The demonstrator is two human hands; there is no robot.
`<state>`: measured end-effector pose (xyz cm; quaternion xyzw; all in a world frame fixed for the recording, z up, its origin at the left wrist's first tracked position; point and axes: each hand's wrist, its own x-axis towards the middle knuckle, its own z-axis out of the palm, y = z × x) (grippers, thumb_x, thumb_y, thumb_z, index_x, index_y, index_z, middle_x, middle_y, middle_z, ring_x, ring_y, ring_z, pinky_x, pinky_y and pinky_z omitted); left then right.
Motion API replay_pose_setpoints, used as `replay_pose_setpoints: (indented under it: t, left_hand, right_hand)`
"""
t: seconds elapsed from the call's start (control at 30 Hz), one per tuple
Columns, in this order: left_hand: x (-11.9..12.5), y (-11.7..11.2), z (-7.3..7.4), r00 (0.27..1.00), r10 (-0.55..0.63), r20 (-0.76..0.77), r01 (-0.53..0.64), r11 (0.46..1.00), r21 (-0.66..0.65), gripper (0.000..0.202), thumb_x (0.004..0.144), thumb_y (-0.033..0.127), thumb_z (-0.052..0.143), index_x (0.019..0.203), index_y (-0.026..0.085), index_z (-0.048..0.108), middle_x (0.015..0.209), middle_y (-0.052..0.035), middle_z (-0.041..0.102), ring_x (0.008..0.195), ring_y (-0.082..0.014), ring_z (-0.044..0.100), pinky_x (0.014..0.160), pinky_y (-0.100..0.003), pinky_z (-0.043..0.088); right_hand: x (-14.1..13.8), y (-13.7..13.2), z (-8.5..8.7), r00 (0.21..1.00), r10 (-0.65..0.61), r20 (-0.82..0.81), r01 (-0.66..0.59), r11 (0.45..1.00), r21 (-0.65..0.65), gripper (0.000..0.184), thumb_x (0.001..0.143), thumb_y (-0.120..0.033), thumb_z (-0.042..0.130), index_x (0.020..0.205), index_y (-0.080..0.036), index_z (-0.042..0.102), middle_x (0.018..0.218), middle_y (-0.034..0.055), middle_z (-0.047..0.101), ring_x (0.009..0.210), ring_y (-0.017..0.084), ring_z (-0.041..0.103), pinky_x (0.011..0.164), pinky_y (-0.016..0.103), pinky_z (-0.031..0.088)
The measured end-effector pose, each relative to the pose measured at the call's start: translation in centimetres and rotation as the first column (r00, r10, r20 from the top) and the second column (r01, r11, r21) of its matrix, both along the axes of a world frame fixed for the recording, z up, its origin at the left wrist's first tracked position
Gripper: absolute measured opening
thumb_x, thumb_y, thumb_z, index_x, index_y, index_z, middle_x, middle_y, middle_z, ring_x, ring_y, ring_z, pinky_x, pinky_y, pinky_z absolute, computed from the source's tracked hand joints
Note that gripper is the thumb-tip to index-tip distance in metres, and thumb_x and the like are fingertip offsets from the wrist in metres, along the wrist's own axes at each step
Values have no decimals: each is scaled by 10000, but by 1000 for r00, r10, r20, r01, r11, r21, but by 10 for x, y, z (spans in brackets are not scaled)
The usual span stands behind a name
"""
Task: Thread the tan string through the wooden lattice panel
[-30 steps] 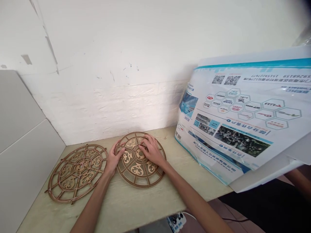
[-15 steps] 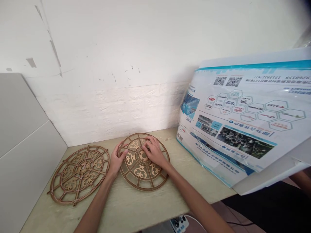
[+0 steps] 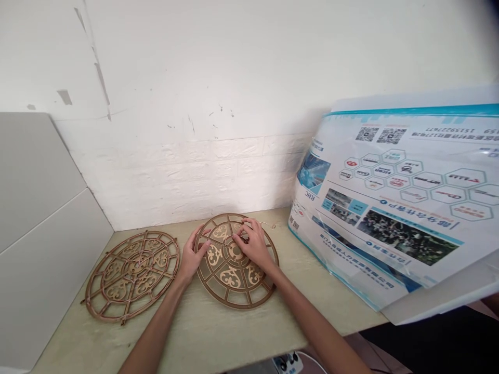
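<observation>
At the frame's lower centre, the left hand (image 3: pixel 192 258) clamps the disc (image 3: pixel 231 278) between thumb and fingers while the right (image 3: pixel 255 246), its curled fingers' grip unclear, seems to be adjusting near the hub (image 3: pixel 236 253), which calls for steady holding next.

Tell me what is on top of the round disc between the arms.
The right hand lies over the disc near its centre; the left hand overlaps its left rim. Whatever is beneath the right hand is covered.

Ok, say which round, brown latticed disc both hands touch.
The latticed disc on the right; the left disc, with tabs on its rim, has no hand on it.
</observation>
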<state>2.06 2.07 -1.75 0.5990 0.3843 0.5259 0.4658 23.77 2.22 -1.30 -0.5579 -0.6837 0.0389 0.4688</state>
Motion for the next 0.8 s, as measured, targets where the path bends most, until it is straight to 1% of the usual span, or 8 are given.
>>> replay_pose_setpoints:
  t: [0.13,0.3,0.37,0.5,0.67,0.8]
  left_hand:
    - [1,0,1,1000,-20,1,20,1000,7,739,824,499,679,1449,214,408,1407,-127,522,1202,-237,580,950,-339,512]
    - [1,0,-1,1000,16,0,-16,1000,9,756,802,516,692,1437,197,432,1426,-144,502,1245,-255,551,968,-339,501]
    - [1,1,-2,1000,10,6,-11,1000,8,754,806,510,691,1440,197,428,1422,-144,506,1249,-255,549,980,-343,495]
    - [2,1,-3,1000,1,21,-2,1000,21,735,815,488,689,1434,190,428,1401,-142,527,1274,-247,530,1008,-344,476]
    - [1,0,0,1000,-15,22,15,1000,14,746,820,483,688,1447,190,409,1406,-142,522,1252,-246,548,986,-343,490]
    - [2,-1,2,1000,-9,17,9,1000,25,750,814,493,687,1444,185,420,1399,-149,526,1237,-254,557,977,-347,496]
  right_hand:
    - [1,1,-2,1000,-8,-8,8,1000,9,249,839,-400,564,764,-165,598,1207,74,533,1206,197,449,1107,417,363]
    - [1,2,-5,1000,8,9,-9,999,38,279,869,-404,507,768,-167,613,1196,80,548,1201,186,457,1084,399,376]
    - [1,2,-4,1000,9,18,-10,999,47,284,869,-409,505,766,-168,615,1195,83,551,1197,184,460,1079,397,382]
    - [1,1,-3,1000,0,17,0,1000,3,258,853,-403,535,768,-172,614,1201,73,552,1200,190,465,1087,418,374]
    - [1,1,-2,1000,6,3,-6,1000,19,262,848,-406,540,769,-167,610,1199,79,548,1192,192,464,1093,416,374]
    - [1,0,1,1000,0,-9,-1,999,-48,230,838,-390,563,773,-175,613,1236,60,536,1230,200,454,1132,436,342]
